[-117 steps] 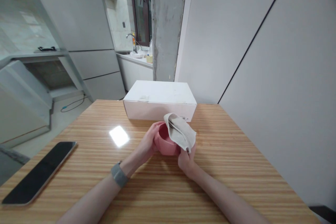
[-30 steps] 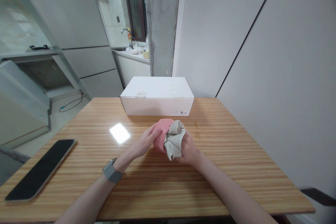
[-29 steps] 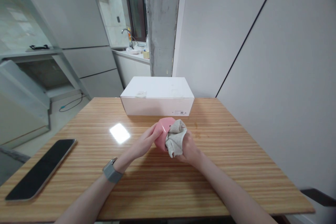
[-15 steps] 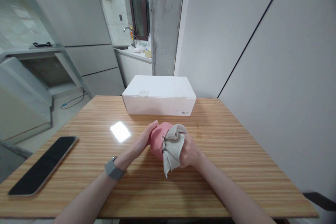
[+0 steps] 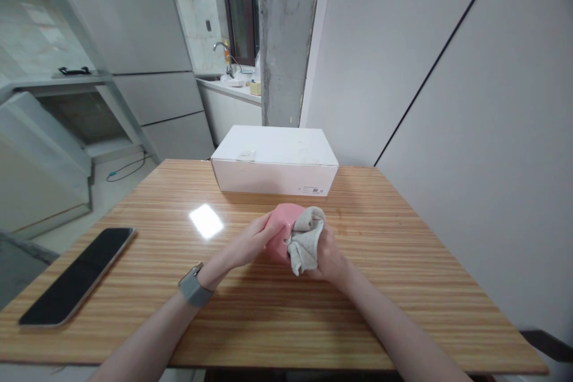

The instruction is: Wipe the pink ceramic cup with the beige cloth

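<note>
My left hand (image 5: 257, 240) grips the left side of a glossy pink bowl (image 5: 286, 212), with the thumb laid over its surface. The bowl is tipped, and much of it is hidden by my hands and a cloth. A light grey cloth (image 5: 307, 240) is bunched in my right hand (image 5: 330, 258) and pressed against the bowl's right side. One corner of the cloth hangs down. My right fingertips are hidden behind the cloth and bowl. Both hands are above the middle of the wooden table (image 5: 380, 233).
Behind the hands, a closed white box (image 5: 275, 176) sits at the table's far edge. A black-screened phone or tablet (image 5: 78, 277) lies at the left. A grey wall (image 5: 492, 131) runs along the right side, and a kitchen sink counter (image 5: 233, 92) stands farther back.
Both hands, the bowl and the cloth have shifted slightly right. The bowl has turned, and my left thumb now lies across it. The cloth's hanging corner has risen.
</note>
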Available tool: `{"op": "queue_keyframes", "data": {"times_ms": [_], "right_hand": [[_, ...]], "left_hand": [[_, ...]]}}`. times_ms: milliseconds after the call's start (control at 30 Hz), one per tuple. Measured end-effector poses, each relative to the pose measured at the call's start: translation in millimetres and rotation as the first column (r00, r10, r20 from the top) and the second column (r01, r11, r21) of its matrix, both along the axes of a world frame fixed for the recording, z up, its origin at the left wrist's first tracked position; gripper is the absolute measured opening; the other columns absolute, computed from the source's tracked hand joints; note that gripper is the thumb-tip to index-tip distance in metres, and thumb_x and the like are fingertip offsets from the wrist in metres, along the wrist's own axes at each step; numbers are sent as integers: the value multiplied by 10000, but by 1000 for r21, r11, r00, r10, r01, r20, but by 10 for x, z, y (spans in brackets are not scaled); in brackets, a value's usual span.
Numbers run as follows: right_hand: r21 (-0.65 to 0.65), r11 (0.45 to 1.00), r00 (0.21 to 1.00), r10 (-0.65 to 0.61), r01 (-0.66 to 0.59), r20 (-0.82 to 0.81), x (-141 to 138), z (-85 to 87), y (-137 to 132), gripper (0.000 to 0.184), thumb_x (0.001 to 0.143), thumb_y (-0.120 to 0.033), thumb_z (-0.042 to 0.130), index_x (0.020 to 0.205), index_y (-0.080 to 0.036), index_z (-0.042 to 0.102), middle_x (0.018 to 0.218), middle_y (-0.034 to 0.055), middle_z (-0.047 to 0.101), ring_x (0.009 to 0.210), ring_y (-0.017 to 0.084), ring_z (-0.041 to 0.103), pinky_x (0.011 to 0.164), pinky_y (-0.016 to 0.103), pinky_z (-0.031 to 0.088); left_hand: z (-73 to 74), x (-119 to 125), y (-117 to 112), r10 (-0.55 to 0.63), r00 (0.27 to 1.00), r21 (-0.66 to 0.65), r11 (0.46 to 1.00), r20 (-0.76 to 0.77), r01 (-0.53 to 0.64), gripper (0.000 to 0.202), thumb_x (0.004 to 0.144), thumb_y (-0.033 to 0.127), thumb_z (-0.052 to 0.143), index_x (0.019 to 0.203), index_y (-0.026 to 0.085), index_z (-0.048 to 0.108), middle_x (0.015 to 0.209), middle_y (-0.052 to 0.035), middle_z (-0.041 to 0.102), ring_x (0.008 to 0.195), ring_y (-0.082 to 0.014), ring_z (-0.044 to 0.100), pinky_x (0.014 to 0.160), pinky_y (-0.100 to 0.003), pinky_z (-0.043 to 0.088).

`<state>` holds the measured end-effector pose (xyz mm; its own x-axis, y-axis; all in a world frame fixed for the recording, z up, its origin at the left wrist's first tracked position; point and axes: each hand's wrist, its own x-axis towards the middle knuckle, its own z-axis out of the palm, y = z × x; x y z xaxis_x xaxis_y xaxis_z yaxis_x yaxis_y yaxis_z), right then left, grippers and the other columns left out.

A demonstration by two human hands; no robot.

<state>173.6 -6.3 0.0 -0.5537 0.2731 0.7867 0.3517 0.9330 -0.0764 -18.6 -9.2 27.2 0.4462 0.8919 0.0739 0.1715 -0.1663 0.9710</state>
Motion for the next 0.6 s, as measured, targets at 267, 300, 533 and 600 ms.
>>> {"op": "queue_keyframes", "data": {"times_ms": [267, 300, 533, 600], "right_hand": [[-97, 989, 982, -123, 110, -146, 78, -1, 12, 240, 855, -319, 363, 922, -230, 576, 790, 66, 633, 772, 256, 596, 780, 449, 469], [-63, 992, 984, -119, 111, -129, 76, 8, 14, 236, 856, -327, 368, 915, -232, 576, 784, 64, 635, 777, 256, 600, 791, 455, 470], [167, 986, 1000, -2, -1, 16, -67, 63, 12, 256, 857, -367, 398, 837, -209, 598, 701, 51, 643, 708, 222, 605, 785, 414, 487], [182, 982, 998, 31, -41, 56, -117, 57, -2, 226, 847, -339, 419, 811, -208, 599, 670, 43, 640, 676, 208, 597, 773, 391, 489]], "left_hand": [[64, 40, -114, -100, 983, -44, 993, 154, 108, 538, 867, 410, 541, 1362, 236, 420, 1427, -45, 447, 1331, -242, 361, 1116, -352, 255], [44, 30, -108, -108, 977, -73, 990, 183, 123, 539, 857, 389, 563, 1357, 243, 425, 1420, -43, 456, 1329, -244, 363, 1111, -356, 263], [-156, -6, 38, 64, 908, -369, 924, 413, 102, 493, 856, 551, 465, 1110, 154, 610, 1119, -86, 661, 1052, -264, 583, 890, -370, 439], [-146, 2, 55, 113, 925, -387, 921, 362, 39, 528, 863, 594, 414, 1023, 143, 638, 1023, -76, 684, 1030, -249, 584, 924, -365, 408]]}}
